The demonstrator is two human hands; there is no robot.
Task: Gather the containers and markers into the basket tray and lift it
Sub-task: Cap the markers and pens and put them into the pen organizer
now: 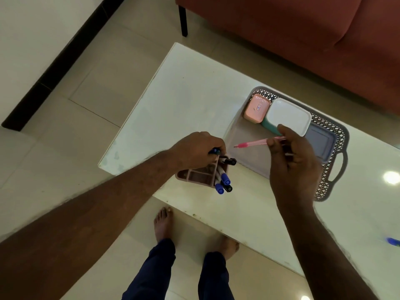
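In tray: pink lidded box (257, 108), white-lidded teal box (289, 116), in grey lattice plastic basket tray (337, 135).
Left hand (195, 149): fingers gripping pink divided marker holder (201, 175).
Right hand (291, 163): fingers pinching pink pen (255, 143).
Left: load these, lift.

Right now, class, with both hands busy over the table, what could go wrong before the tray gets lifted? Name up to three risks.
1. The pink organizer sits near the table's front edge with markers leaning out; the left hand could tip it over.
2. The pink pen, held loosely in the right hand, might slip and roll.
3. A blue item far right could get forgotten, outside the basket tray.
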